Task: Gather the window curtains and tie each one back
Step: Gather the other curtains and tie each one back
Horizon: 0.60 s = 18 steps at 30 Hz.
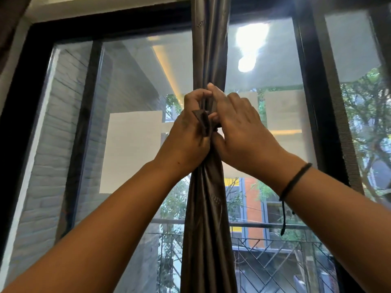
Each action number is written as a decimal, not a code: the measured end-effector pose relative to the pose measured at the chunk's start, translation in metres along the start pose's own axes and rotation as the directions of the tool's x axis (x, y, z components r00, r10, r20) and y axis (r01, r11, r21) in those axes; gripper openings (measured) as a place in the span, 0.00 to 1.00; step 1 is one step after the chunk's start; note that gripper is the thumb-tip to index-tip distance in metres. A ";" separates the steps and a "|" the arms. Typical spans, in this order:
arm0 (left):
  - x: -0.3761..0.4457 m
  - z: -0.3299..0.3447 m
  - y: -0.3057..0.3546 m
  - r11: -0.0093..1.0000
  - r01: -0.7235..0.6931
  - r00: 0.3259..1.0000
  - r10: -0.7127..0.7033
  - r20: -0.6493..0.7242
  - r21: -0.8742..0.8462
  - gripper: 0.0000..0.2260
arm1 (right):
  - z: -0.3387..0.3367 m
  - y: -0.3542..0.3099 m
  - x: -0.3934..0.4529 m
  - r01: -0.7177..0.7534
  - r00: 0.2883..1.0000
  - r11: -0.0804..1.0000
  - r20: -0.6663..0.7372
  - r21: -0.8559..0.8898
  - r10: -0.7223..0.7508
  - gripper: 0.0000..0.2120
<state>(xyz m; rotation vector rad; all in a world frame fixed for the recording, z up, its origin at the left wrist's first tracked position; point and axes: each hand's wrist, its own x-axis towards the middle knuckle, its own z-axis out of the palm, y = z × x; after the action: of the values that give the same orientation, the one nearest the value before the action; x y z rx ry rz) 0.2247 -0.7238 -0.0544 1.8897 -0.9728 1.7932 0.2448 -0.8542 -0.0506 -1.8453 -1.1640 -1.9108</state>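
curtain: dark brown satin curtain (206, 208), bunched into one narrow column, hangs top to bottom at frame centre in front of the window; pinched tightest at hand level, flares wider toward 6 o'clock
tie strip: short dark fabric tie (202, 121), same colour as curtain, pointed end sticks out at about 9 o'clock of the bunch, lying over the left hand's fingers
left hand: left hand (188, 132) comes up from 7 o'clock, fingers curled round the gathered curtain from its left side, thumb and forefinger pinching fabric at the top of the grip
right hand: right hand (239, 127) comes in from 4 o'clock, fingers bent, fingertips pressing into the bunch and tie next to the left hand; thumb tucked under, whether it grips tie or curtain cannot tell
hands relation: touching each other across the curtain, just above frame centre
wrist cord: black cord bracelet (295, 181) on right wrist, loose tail dangling toward 6 o'clock
window: black-framed window (317, 102), panes on both sides of curtain, bright glare at 1 o'clock
outside: metal balcony railing (275, 246) at 5 o'clock, trees at 3 o'clock, grey brick wall (53, 155) at 9 o'clock
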 end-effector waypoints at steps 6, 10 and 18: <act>-0.016 0.016 -0.009 0.993 -0.119 0.990 0.117 -0.077 -0.025 0.19 | 0.014 -0.005 -0.006 -0.016 0.990 0.969 -0.130 0.248 0.050 0.24; -0.027 0.023 -0.012 0.996 -0.060 0.987 0.049 -0.151 -0.068 0.29 | 0.016 -0.001 -0.006 0.036 0.980 0.955 -0.196 0.295 0.024 0.17; -0.020 0.010 0.003 0.858 0.157 0.916 -0.312 -0.253 -0.489 0.17 | 0.006 0.022 -0.004 0.049 0.978 0.956 -0.207 0.289 0.012 0.08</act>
<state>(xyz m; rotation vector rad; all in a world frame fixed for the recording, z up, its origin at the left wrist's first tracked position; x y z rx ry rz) 0.2312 -0.7281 -0.0753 1.3056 -0.8964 1.4971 0.2645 -0.8658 -0.0473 -1.4502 -1.3149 -1.7749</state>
